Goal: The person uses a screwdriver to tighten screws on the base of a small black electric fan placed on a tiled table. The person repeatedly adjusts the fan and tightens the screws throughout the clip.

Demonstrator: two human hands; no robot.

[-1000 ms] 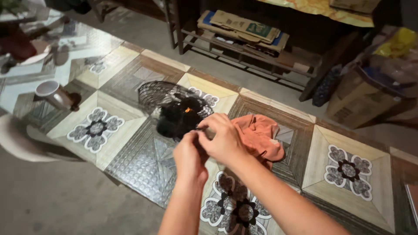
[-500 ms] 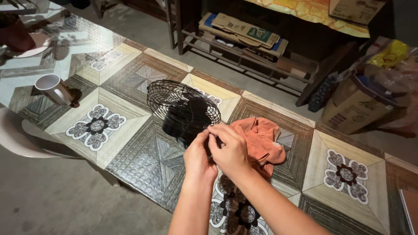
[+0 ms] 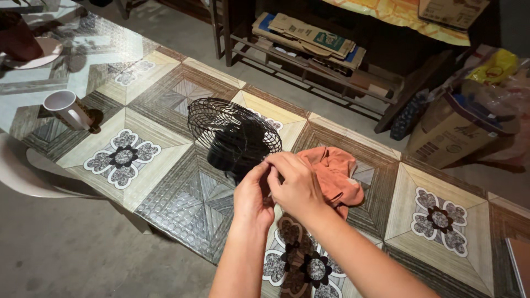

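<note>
at a patterned table (image 3: 165,165), the left hand (image 3: 251,196) and right hand (image 3: 295,185) pinch together at the near rim of a small black fan (image 3: 234,138) beside an orange cloth (image 3: 334,174); small, steady finger pressure looks wisest here.

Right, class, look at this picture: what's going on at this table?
A person stands at a patterned table, both hands pressed together at the near edge of a small black fan with a wire grille. The left hand and right hand touch; whatever they pinch is hidden. An orange cloth lies beside them, a white cup farther left.
</note>
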